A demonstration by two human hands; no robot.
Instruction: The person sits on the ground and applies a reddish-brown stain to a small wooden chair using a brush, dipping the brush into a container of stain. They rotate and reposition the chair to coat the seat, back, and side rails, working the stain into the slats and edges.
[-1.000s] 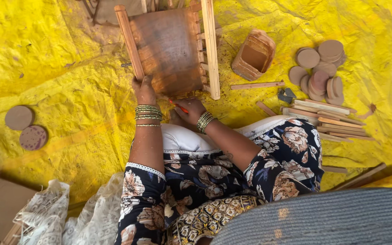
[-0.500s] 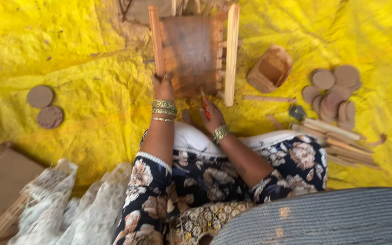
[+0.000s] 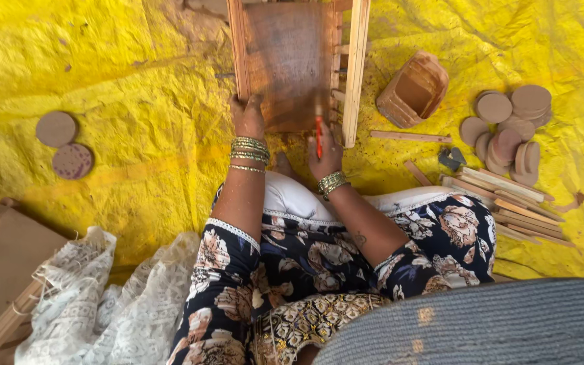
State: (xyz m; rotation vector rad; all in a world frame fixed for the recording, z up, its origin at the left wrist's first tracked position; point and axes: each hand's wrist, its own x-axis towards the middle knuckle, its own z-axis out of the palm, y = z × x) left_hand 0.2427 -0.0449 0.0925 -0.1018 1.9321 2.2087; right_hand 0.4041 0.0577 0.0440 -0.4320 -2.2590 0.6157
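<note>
Wooden frame (image 3: 292, 64), a brown panel set between two pale slats, lies on the yellow tarpaulin (image 3: 136, 88) just beyond the person's knees, its far end cut off by the top edge of the view. Going left to right: two round discs (image 3: 64, 143) lie apart on the far left, well out of the way. The left hand (image 3: 247, 116) clamps the frame's near left corner, fingers wrapped on the slat, seemingly to keep it from sliding. The right hand (image 3: 324, 152) is closed around a thin red tool (image 3: 318, 132), tip pressed at the panel's lower edge; whether it is a pencil or a blade I cannot tell. Further right sit a small wooden box (image 3: 414, 89), a heap of discs (image 3: 508, 125) and a bundle of sticks (image 3: 508, 196), all within reach. A small dark object beside the sticks is unclear.
</note>
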